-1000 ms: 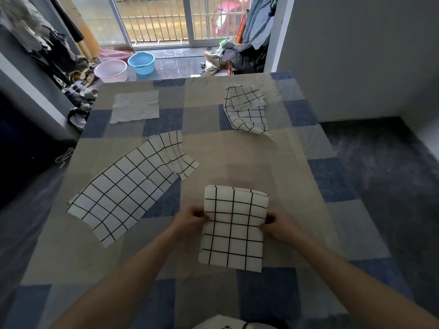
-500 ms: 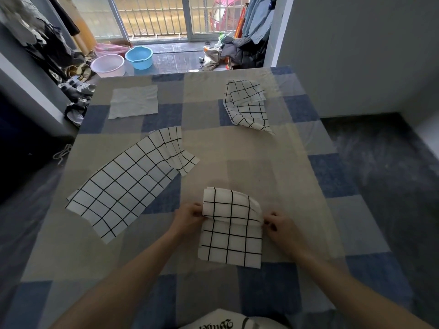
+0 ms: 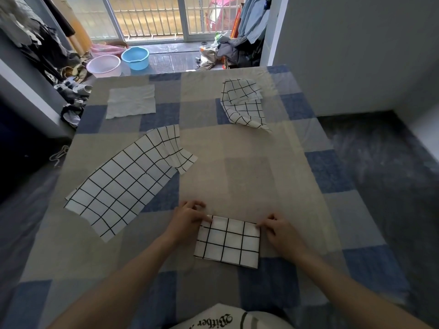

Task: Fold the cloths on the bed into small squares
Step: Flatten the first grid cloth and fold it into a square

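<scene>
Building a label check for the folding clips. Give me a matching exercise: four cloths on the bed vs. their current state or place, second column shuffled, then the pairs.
Things:
1. small checked cloth
2. long checked cloth
3. crumpled checked cloth
4. plain grey cloth

States:
A. far left, lying flat
B. far right, rumpled, one corner curled up
C. spread out diagonally at left
D. folded, between left hand and right hand

Pairs: 1-D, 2-C, 3-B, 4-A
</scene>
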The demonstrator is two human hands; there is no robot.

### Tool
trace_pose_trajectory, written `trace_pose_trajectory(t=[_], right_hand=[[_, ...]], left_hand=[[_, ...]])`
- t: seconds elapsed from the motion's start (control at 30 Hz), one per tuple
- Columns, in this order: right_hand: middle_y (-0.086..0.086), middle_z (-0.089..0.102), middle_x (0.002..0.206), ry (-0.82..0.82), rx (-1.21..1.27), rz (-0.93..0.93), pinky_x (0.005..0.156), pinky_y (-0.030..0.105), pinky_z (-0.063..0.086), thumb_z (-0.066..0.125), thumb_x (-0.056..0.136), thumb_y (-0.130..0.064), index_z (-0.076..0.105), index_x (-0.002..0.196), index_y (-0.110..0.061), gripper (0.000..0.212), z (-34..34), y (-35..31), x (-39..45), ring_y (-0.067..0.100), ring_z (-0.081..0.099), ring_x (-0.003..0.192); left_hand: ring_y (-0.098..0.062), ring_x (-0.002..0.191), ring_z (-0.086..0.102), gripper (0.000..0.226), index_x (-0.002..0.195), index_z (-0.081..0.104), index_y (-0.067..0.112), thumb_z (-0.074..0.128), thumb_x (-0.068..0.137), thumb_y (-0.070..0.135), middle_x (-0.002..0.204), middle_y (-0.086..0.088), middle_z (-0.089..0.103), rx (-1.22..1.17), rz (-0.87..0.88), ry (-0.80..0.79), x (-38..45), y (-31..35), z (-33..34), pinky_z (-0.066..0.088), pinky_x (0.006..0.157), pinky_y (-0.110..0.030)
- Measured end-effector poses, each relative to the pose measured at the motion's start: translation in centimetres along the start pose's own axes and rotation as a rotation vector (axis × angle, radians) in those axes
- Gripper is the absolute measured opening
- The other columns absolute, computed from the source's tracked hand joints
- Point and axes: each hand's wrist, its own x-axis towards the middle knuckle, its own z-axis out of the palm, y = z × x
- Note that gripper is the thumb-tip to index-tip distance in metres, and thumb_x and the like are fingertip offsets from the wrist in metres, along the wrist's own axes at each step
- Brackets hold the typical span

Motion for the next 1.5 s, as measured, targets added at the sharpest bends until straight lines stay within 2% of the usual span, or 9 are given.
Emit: trace_pose_trajectory(t=[0.13,0.27,0.4,0.53,0.8,1.0,1.2,1.37,1.5], right_hand=[[0.001,0.053,0.099,0.095,0.022,0.058,0.073,0.022,0.040,0.053,0.091,-0.007,0.069,0.106,-0.011,0.021,0.9,-1.1,-0.1,0.018,0.056,0.085],[0.006,0.053,0.114,0.232,-0.120,-0.074,0.084,0.031,0.048,0.049,0.088,-0.013,0.058,0.122,-0.011,0.035,3.1,-3.4,-1.2,0.021,0.052,0.098],[0.007,0.045,0.138,0.157,-0.322,-0.176,0.102,0.037,0.041,0.037,0.093,-0.033,0.038,0.141,-0.011,0.053,6.4,-4.5,-2.6,0.022,0.045,0.121],[0.008,0.026,0.157,0.020,-0.447,-0.188,0.115,0.040,0.009,0.030,0.097,-0.042,0.019,0.153,-0.013,0.063,7.8,-3.1,-2.9,0.020,0.020,0.146],[0.008,0.032,0.155,-0.019,-0.569,-0.025,0.114,0.039,0.006,0.033,0.092,-0.053,0.030,0.149,-0.008,0.073,5.3,-0.2,-4.0,0.020,0.021,0.143],[0.011,0.034,0.153,0.039,-0.606,0.048,0.112,0.048,0.014,0.012,0.098,-0.051,0.028,0.148,-0.008,0.067,4.3,1.2,-5.2,0.022,0.023,0.142],[0.012,0.020,0.157,0.168,-0.409,-0.071,0.117,0.038,0.006,0.031,0.094,-0.035,0.021,0.150,-0.006,0.064,5.4,-4.1,-3.5,0.024,0.017,0.145],[0.006,0.004,0.162,0.025,-0.373,-0.092,0.121,0.043,0.004,0.023,0.096,-0.038,0.009,0.154,-0.014,0.064,7.5,-5.7,-1.7,0.018,0.000,0.149],[0.008,0.023,0.159,-0.039,-0.534,-0.059,0.114,0.041,0.007,0.028,0.095,-0.049,0.019,0.152,-0.014,0.068,7.5,-2.9,-2.6,0.020,0.013,0.146]], left_hand=[[-0.012,0.102,0.042,0.041,0.094,0.076,0.029,0.061,0.079,-0.007,0.123,0.001,0.059,0.029,0.059,0.096,-0.9,1.6,0.1,0.045,0.090,-0.038],[-0.021,0.121,0.048,0.036,0.115,0.061,0.029,0.047,0.083,0.019,0.138,0.002,0.052,0.152,0.237,0.067,-3.0,4.2,2.3,0.046,0.099,-0.041],[-0.016,0.149,0.006,0.064,0.152,0.025,0.022,0.033,0.091,0.040,0.161,0.002,0.017,0.247,0.170,-0.147,-4.3,5.3,6.6,0.014,0.121,-0.045],[-0.008,0.143,-0.028,0.066,0.149,-0.013,0.030,0.015,0.091,0.046,0.158,0.011,-0.020,0.273,0.103,-0.223,-4.6,6.2,6.7,-0.015,0.118,-0.042],[-0.013,0.140,-0.036,0.092,0.150,-0.011,0.045,0.034,0.079,0.081,0.156,0.014,-0.030,0.334,0.040,-0.277,-4.8,4.9,5.2,-0.015,0.117,-0.046],[-0.017,0.139,-0.039,0.101,0.149,-0.015,0.044,0.036,0.073,0.087,0.154,0.013,-0.034,0.357,0.018,-0.326,-4.5,4.9,4.8,-0.015,0.118,-0.048],[-0.018,0.139,-0.039,0.105,0.150,-0.014,0.042,0.027,0.067,0.093,0.154,0.011,-0.035,0.360,0.009,-0.369,-4.1,5.0,4.8,-0.017,0.117,-0.049],[-0.019,0.139,-0.038,0.106,0.150,-0.013,0.041,0.015,0.062,0.093,0.156,0.010,-0.031,0.354,-0.012,-0.384,-3.8,5.1,4.9,-0.015,0.117,-0.050],[-0.018,0.141,-0.036,0.112,0.150,-0.010,0.042,0.021,0.058,0.097,0.157,0.010,-0.029,0.338,-0.018,-0.375,-3.8,5.1,5.0,-0.016,0.116,-0.049]])
